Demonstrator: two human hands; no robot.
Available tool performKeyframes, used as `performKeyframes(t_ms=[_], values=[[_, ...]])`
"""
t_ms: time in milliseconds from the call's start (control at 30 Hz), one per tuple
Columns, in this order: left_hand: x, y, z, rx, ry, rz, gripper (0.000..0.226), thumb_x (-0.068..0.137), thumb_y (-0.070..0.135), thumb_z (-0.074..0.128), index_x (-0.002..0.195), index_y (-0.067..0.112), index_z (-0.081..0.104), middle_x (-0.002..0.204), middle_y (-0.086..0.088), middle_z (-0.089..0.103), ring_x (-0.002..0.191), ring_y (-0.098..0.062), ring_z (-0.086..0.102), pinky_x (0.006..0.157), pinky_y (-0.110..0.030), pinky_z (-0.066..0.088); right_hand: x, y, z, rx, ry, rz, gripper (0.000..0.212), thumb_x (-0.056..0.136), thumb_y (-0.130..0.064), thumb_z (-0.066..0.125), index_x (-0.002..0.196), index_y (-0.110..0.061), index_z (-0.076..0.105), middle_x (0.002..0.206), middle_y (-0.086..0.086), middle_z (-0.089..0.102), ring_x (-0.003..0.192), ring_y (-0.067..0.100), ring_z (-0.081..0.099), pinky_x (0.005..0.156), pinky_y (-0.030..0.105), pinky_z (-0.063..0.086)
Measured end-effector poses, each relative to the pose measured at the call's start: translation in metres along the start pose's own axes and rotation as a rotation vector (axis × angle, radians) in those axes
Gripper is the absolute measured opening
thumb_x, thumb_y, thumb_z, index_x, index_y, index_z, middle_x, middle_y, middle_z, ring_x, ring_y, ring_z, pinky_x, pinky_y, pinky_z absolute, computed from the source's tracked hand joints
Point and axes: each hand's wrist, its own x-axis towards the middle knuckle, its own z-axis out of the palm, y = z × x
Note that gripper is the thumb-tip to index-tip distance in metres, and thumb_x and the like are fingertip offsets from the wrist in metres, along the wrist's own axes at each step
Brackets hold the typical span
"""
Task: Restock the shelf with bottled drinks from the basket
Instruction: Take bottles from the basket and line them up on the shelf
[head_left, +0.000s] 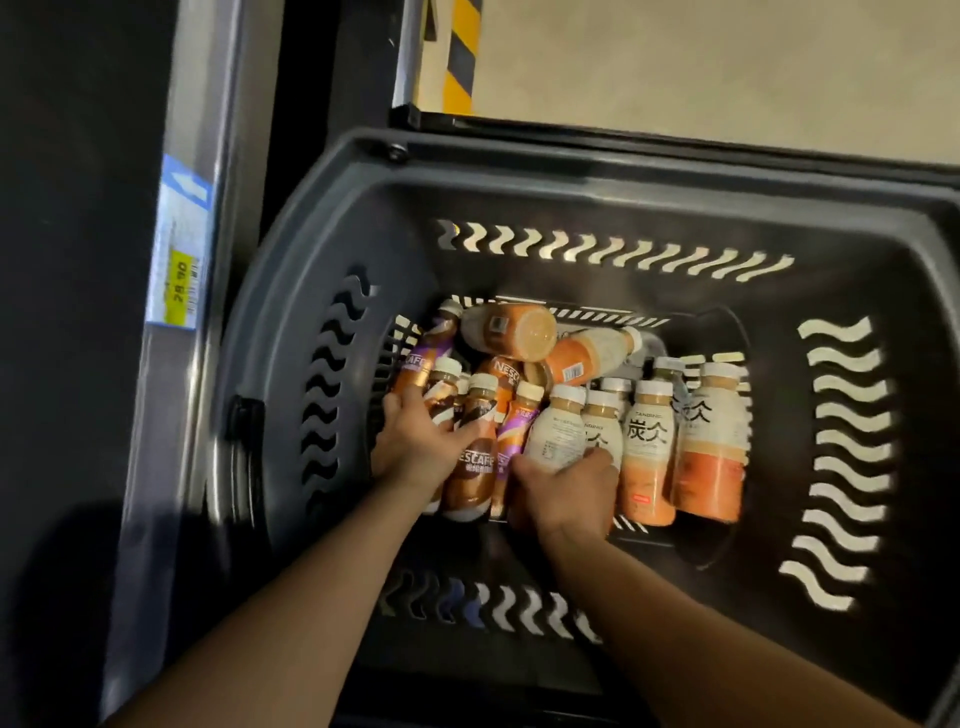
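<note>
Reaching into the dark basket (571, 171) at centre frame, the left hand (415, 447) curls round a brown coffee bottle (441, 387), and the right hand (566, 491) grips a white-labelled bottle (556, 434). About six brown or purple coffee bottles (475, 457) crowd the basket's lower left. Six white-and-orange bottles (647, 457) stand right of them, and two more lie above. One price tag (179, 244) sits on the shelf edge (208, 104) at left.

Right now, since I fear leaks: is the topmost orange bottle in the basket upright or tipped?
Tipped: the orange bottle lies on its side across other bottles.
</note>
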Motion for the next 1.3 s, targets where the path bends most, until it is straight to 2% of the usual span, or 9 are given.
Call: performKeyframes(t_ms=[100, 267, 433, 533, 600, 700, 867, 1033, 1300], values=[[-0.013, 0.009, -0.004, -0.12, -0.105, -0.059, 0.078, 0.075, 0.037, 0.081, 0.141, 0.019, 0.044, 0.138, -0.008, 0.05, 0.122, -0.031, 0.054, 0.094, -0.043, 0.05, 0.0, -0.002, -0.018, 0.032, -0.195, 0.039, 0.102, 0.034, -0.079, 0.075, 0.114, -0.019, 0.053, 0.112, 0.004, 0.062, 0.104, 0.026, 0.06, 0.091, 0.049, 0.053], [-0.077, 0.033, -0.028, -0.534, -0.221, -0.249, 0.049, 0.082, 0.015, 0.077, 0.127, 0.007, 0.058, 0.121, -0.008, 0.063, 0.116, -0.031, 0.059, 0.092, -0.034, 0.044, -0.037, -0.009, -0.085, 0.181, -0.309, 0.011, 0.077, 0.059, -0.059, 0.081, 0.118, -0.016, 0.057, 0.113, 0.001, 0.067, 0.103, 0.021, 0.064, 0.092, 0.038, 0.053], [-0.172, 0.065, -0.099, -0.722, -0.284, -0.308, 0.056, 0.071, 0.036, 0.081, 0.122, 0.019, 0.066, 0.114, -0.01, 0.071, 0.1, -0.03, 0.067, 0.095, -0.046, 0.052, -0.125, -0.025, -0.196, 0.371, -0.422, -0.017, 0.056, 0.062, -0.048, 0.086, 0.106, -0.02, 0.065, 0.097, 0.0, 0.076, 0.089, 0.02, 0.072, 0.084, 0.039, 0.058], [-0.251, 0.096, -0.165, -0.931, -0.389, -0.383, 0.056, 0.074, 0.048, 0.076, 0.12, 0.018, 0.062, 0.102, -0.018, 0.074, 0.082, -0.034, 0.074, 0.071, -0.042, 0.06, -0.194, -0.047, -0.274, 0.42, -0.479, -0.073, 0.038, 0.073, -0.029, 0.083, 0.105, -0.017, 0.066, 0.09, 0.004, 0.079, 0.083, 0.022, 0.075, 0.074, 0.035, 0.059], [-0.306, 0.121, -0.217, -1.019, -0.481, -0.378, 0.047, 0.086, 0.043, 0.068, 0.118, 0.009, 0.059, 0.103, -0.028, 0.071, 0.074, -0.035, 0.073, 0.057, -0.037, 0.059, -0.246, -0.062, -0.327, 0.412, -0.491, -0.131, 0.03, 0.082, -0.02, 0.079, 0.109, -0.016, 0.067, 0.094, 0.005, 0.079, 0.088, 0.022, 0.075, 0.083, 0.041, 0.06], [-0.385, 0.148, -0.288, -1.069, -0.546, -0.276, 0.047, 0.089, 0.04, 0.065, 0.117, 0.004, 0.06, 0.104, -0.03, 0.068, 0.073, -0.034, 0.068, 0.06, -0.039, 0.06, -0.322, -0.087, -0.4, 0.395, -0.46, -0.236, 0.03, 0.081, -0.024, 0.08, 0.106, -0.024, 0.064, 0.099, 0.003, 0.077, 0.091, 0.021, 0.074, 0.088, 0.043, 0.059], [-0.497, 0.178, -0.385, -1.114, -0.421, -0.088, 0.038, 0.085, 0.035, 0.071, 0.116, 0.016, 0.061, 0.084, -0.013, 0.073, 0.066, -0.028, 0.069, 0.064, -0.036, 0.055, -0.429, -0.114, -0.492, 0.387, -0.417, -0.413, 0.031, 0.079, -0.032, 0.079, 0.102, -0.031, 0.059, 0.104, 0.004, 0.073, 0.092, 0.023, 0.073, 0.087, 0.048, 0.059], [-0.589, 0.19, -0.446, -1.3, -0.227, -0.017, 0.034, 0.086, 0.037, 0.07, 0.116, 0.022, 0.062, 0.092, -0.01, 0.075, 0.073, -0.024, 0.073, 0.062, -0.033, 0.056, -0.502, -0.125, -0.55, 0.393, -0.47, -0.609, 0.031, 0.082, -0.031, 0.077, 0.109, -0.027, 0.062, 0.103, 0.005, 0.075, 0.091, 0.023, 0.074, 0.087, 0.049, 0.059], [-0.685, 0.161, -0.471, -1.539, 0.047, 0.0, 0.043, 0.069, 0.051, 0.081, 0.106, 0.034, 0.067, 0.097, -0.01, 0.074, 0.088, -0.033, 0.074, 0.083, -0.056, 0.057, -0.572, -0.133, -0.562, 0.275, -0.643, -0.835, 0.057, 0.066, -0.045, 0.086, 0.116, -0.027, 0.064, 0.105, 0.004, 0.076, 0.094, 0.025, 0.073, 0.088, 0.053, 0.057]])
